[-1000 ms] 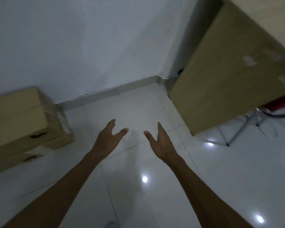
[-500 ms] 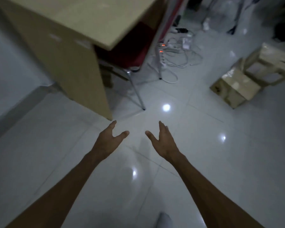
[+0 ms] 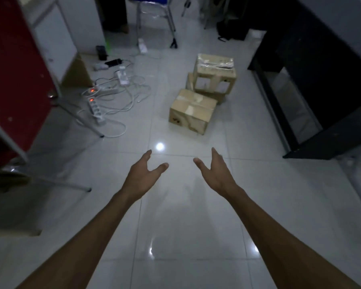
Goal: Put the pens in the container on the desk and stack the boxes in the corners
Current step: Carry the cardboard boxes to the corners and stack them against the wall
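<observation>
Both hands are out front with nothing in them: left hand [image 3: 143, 177] and right hand [image 3: 216, 174], each grip relaxed and spread wide over the glossy white tile floor [image 3: 186, 236]. Further off, the brown cardboard boxes [image 3: 193, 111] sit mid-floor, not in any corner, so I'd say stacking isn't finished. No pens or container in view.

Both arms reach forward over the white tiled floor [image 3: 186, 226], the left hand [image 3: 141, 176] and right hand [image 3: 216, 174] empty, palms facing each other, fingers straight. Beyond the hands sits a taped cardboard box [image 3: 193, 111]; just behind it, touching, two more boxes [image 3: 214, 78] stacked. Left of the taped box lie power strips [image 3: 96, 107] and tangled white cables [image 3: 125, 94]
</observation>
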{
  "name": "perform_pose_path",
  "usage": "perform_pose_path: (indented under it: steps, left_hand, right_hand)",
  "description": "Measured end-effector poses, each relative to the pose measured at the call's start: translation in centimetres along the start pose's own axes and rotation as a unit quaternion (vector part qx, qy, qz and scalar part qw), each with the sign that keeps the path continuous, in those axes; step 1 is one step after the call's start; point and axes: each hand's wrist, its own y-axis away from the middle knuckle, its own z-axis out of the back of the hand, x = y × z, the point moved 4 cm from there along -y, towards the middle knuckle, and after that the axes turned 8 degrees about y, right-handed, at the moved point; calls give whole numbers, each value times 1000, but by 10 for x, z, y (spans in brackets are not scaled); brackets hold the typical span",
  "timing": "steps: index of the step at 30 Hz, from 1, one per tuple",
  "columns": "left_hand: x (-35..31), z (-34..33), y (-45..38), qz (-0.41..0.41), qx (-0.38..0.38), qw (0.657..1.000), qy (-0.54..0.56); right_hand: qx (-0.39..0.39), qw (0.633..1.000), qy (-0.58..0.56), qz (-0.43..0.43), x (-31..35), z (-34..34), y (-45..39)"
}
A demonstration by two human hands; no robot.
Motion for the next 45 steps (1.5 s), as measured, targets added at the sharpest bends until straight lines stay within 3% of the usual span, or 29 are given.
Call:
perform_pose_path:
  steps: [9, 24, 34, 41, 45]
  left_hand:
    - [-98, -92, -151, -51, 65, 995, -50]
    - [-128, -157, -438, -14, 92, 991, -94]
    - [-77, -185, -625, 51, 13, 995, -85]
    - [-29, -192, -714, 58, -17, 992, -113]
    - [11, -198, -762, 67, -8, 990, -123]
  right_hand:
    - [-52, 996, -34, -64, -61, 83, -128]
    - [-19, 988, -91, -120, -114, 84, -404]
    - [27, 981, -113, -153, -181, 20, -586]
    - [19, 967, -162, -194, -223, -43, -663]
    - [-6, 963, -207, -172, -236, -80, -698]
